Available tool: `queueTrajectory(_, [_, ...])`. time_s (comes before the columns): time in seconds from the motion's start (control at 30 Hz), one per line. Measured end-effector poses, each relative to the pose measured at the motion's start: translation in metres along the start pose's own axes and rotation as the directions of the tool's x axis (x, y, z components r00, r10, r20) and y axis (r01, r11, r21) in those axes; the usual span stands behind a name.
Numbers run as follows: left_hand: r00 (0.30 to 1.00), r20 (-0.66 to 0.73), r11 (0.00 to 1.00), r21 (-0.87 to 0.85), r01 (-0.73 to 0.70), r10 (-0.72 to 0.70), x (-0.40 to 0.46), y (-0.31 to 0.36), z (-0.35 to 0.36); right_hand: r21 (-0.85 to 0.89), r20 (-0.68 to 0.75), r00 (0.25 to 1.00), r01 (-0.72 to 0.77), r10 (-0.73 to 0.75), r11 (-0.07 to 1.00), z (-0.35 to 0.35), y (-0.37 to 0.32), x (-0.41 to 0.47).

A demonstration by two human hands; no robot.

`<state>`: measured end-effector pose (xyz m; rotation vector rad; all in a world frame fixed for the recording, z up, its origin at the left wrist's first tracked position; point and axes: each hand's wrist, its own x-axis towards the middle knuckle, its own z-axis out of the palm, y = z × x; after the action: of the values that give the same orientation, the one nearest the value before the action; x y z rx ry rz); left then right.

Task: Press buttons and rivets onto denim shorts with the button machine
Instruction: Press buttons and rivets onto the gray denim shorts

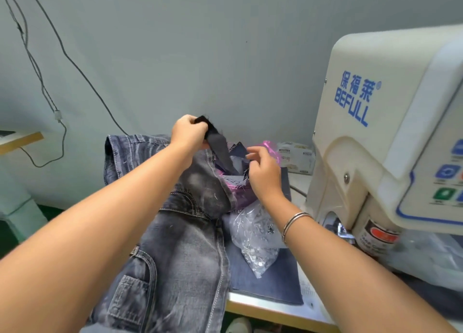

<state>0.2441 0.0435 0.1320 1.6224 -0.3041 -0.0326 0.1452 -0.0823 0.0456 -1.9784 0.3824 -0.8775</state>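
Observation:
Grey washed denim shorts (175, 245) lie in a pile on the table, left of centre. My left hand (189, 132) is raised over the far end of the pile and grips a dark strip of fabric (218, 145) that hangs down from it. My right hand (263, 172) hovers beside it over a pink plastic bag (240, 195) stuffed with denim scraps; its fingers are loosely curled and I cannot tell whether they pinch a scrap. The cream button machine (375, 145) stands at the right, its press head (338, 227) low near my right wrist.
A clear plastic bag of metal buttons or rivets (253, 247) lies on a flat blue denim piece (270, 280) beside the shorts. A white packet (298, 157) sits against the wall. Cables (57, 117) hang down the wall at left. The table's front edge (275, 310) runs below.

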Motion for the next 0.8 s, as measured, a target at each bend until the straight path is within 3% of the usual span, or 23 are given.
queueTrajectory(0.07, [0.999, -0.039, 0.999, 0.046, 0.001, 0.001, 0.005, -0.009, 0.001, -0.144, -0.125, 0.991, -0.057, 0.039, 0.988, -0.007, 0.007, 0.0])
queueTrajectory(0.17, [0.978, -0.103, 0.953, 0.266, -0.147, 0.18, 0.01, -0.014, 0.012, -0.369, -0.009, 1.0, -0.006, 0.003, 0.929, -0.009, 0.02, -0.01])
queueTrajectory(0.23, [0.93, 0.029, 0.8, 0.502, -0.33, 0.365, 0.009, -0.023, 0.024, -0.448, 0.087, 0.995, 0.08, -0.045, 0.891, -0.007, 0.029, -0.017])
queueTrajectory(0.3, [0.874, 0.272, 0.602, 0.64, -0.477, 0.402, 0.006, -0.042, 0.037, -0.508, 0.117, 0.988, 0.143, -0.097, 0.849, -0.007, 0.035, -0.019])
queueTrajectory(0.4, [0.82, 0.553, 0.284, 0.771, -0.57, 0.147, 0.0, -0.071, 0.051, -0.592, 0.096, 0.986, 0.169, -0.139, 0.788, -0.006, 0.04, -0.015])
queueTrajectory(0.47, [0.792, 0.61, 0.069, 0.791, -0.608, -0.003, -0.001, -0.079, 0.053, -0.604, 0.07, 0.987, 0.157, -0.144, 0.782, -0.006, 0.039, -0.008])
queueTrajectory(0.53, [0.788, 0.604, -0.034, 0.791, -0.611, -0.121, 0.0, -0.078, 0.055, -0.528, 0.016, 0.994, 0.099, -0.107, 0.843, -0.005, 0.036, -0.001])
queueTrajectory(0.57, [0.783, 0.599, -0.038, 0.79, -0.612, -0.171, 0.002, -0.077, 0.056, -0.465, -0.02, 0.997, 0.058, -0.076, 0.883, -0.004, 0.034, 0.002])
queueTrajectory(0.6, [0.775, 0.602, 0.021, 0.792, -0.61, -0.194, 0.004, -0.075, 0.056, -0.399, -0.053, 0.998, 0.021, -0.046, 0.917, -0.003, 0.033, 0.005])
queueTrajectory(0.67, [0.768, 0.631, 0.321, 0.754, -0.574, -0.11, 0.008, -0.068, 0.053, -0.327, -0.079, 0.997, -0.01, -0.017, 0.945, -0.003, 0.03, 0.008])
queueTrajectory(0.73, [0.777, 0.624, 0.612, 0.585, -0.533, 0.08, 0.008, -0.056, 0.044, -0.346, -0.041, 0.999, 0.002, -0.017, 0.938, -0.002, 0.029, 0.009])
queueTrajectory(0.8, [0.75, 0.636, 0.689, 0.462, -0.558, 0.182, 0.007, -0.048, 0.033, -0.357, -0.008, 1.0, 0.003, -0.007, 0.934, -0.001, 0.03, 0.009])
